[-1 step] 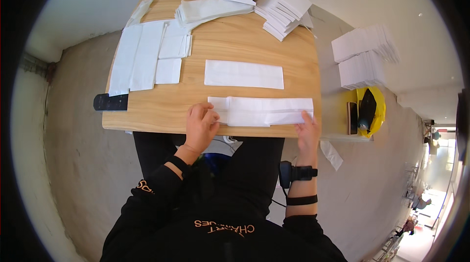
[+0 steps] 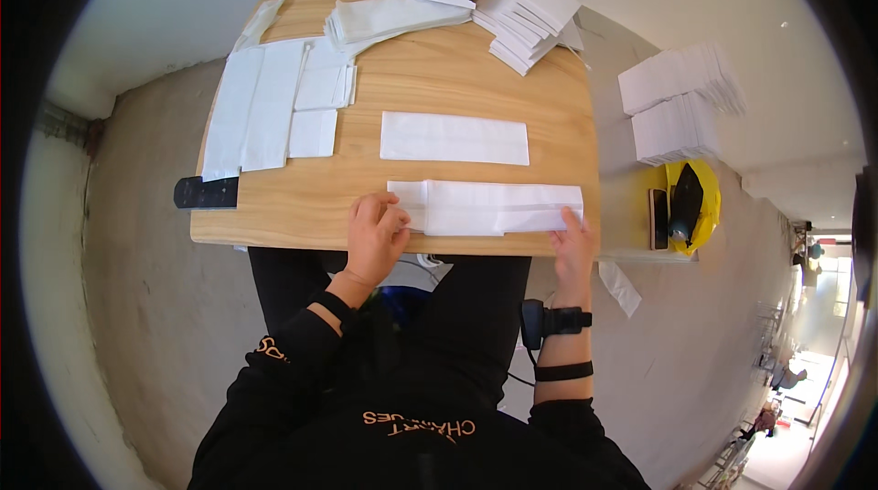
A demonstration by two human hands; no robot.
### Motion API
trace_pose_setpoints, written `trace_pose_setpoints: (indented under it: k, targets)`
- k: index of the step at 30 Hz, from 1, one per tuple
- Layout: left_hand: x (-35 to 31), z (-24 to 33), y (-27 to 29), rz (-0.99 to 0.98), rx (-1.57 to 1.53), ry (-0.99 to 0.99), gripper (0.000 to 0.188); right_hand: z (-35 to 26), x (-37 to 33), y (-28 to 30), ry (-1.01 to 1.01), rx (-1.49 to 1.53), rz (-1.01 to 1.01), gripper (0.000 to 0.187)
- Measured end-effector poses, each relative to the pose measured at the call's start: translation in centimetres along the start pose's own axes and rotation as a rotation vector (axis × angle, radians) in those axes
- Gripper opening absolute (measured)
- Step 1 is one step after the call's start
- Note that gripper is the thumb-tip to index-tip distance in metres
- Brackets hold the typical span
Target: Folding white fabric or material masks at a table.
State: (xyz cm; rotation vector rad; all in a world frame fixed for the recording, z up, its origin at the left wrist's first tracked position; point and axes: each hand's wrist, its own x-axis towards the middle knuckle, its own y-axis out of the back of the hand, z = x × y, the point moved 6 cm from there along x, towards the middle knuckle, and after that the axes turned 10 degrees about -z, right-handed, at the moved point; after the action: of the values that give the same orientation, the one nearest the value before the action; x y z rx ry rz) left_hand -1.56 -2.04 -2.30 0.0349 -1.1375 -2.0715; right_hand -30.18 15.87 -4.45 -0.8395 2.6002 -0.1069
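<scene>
A long folded white strip [image 2: 485, 207], like paper or thin cloth, lies crosswise near the front edge of the wooden table [image 2: 457, 87]. Faint fold lines run along it. My left hand [image 2: 376, 226] is at its left end with fingers curled in, closed on that end. At the other end my right hand [image 2: 572, 241] pinches the lower right corner, thumb on top and the other fingers under the edge. Just beyond, a second white strip [image 2: 455, 138] lies flat, with neither hand touching it.
Flat white strips [image 2: 265, 106] and smaller folded pieces [image 2: 314, 133] cover the table's left side. Behind are a white stack [image 2: 393, 19] and piled white envelopes [image 2: 530, 19]. To the right stand more white stacks [image 2: 672, 115], a phone [image 2: 658, 218] and a yellow bag [image 2: 704, 225].
</scene>
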Motion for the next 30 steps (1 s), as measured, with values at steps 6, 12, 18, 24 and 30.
trace_pose_setpoints:
  k: [6,12,18,24,30]
  targets:
    - [0.1,0.0,-0.5,-0.016,0.027,-0.015,0.022,2.9,1.8,2.7,-0.038,-0.106,0.053,0.028]
    - [0.0,0.1,-0.5,-0.029,0.016,0.002,0.022,0.7,0.8,2.9,0.201,-0.728,0.231,0.033]
    - [0.0,-0.1,-0.5,-0.026,0.017,0.006,0.022,-3.8,-2.7,-6.2,0.654,-1.023,0.031,0.027]
    - [0.1,-0.2,-0.6,-0.022,0.021,0.017,0.022,1.1,-3.1,-15.5,0.443,-0.933,-0.52,0.025]
    - [0.2,0.2,-0.2,0.0,0.021,-0.008,0.021,3.5,-2.2,-16.4,0.332,-1.143,-0.56,0.03]
